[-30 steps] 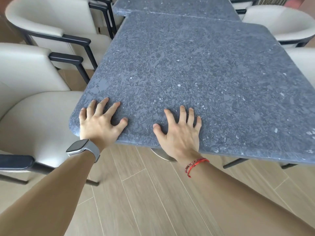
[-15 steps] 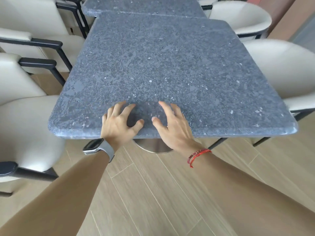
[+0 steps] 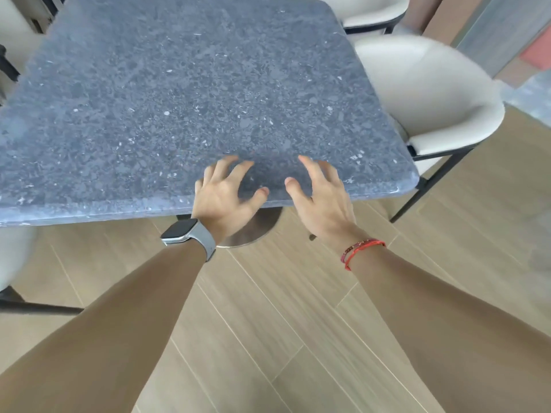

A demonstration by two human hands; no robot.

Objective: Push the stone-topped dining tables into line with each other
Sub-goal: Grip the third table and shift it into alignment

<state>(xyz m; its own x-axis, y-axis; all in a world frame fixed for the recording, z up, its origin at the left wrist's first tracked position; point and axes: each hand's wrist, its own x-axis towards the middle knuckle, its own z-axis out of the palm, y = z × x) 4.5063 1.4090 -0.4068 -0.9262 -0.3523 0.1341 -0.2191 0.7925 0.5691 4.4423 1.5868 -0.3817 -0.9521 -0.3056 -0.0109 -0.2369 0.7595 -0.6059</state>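
A dark grey stone-topped table (image 3: 179, 84) fills the upper left of the head view, with its near edge running across the middle. My left hand (image 3: 226, 198), with a watch on its wrist, and my right hand (image 3: 322, 198), with a red bracelet, are side by side over that near edge. Both hands have spread, slightly bent fingers and hold nothing. They are blurred, and I cannot tell whether the fingertips touch the stone. The second table is out of view.
The table's round metal base (image 3: 253, 231) shows under the edge between my wrists. A cream chair (image 3: 432, 93) stands close against the table's right side, another chair (image 3: 372, 10) behind it, and a third chair (image 3: 12, 257) at the left edge. Wooden plank floor (image 3: 298, 323) lies below.
My hands went from flat and apart on the near edge to close together with lifted, bent fingers. The view swung right, and the second table left the frame at the top.
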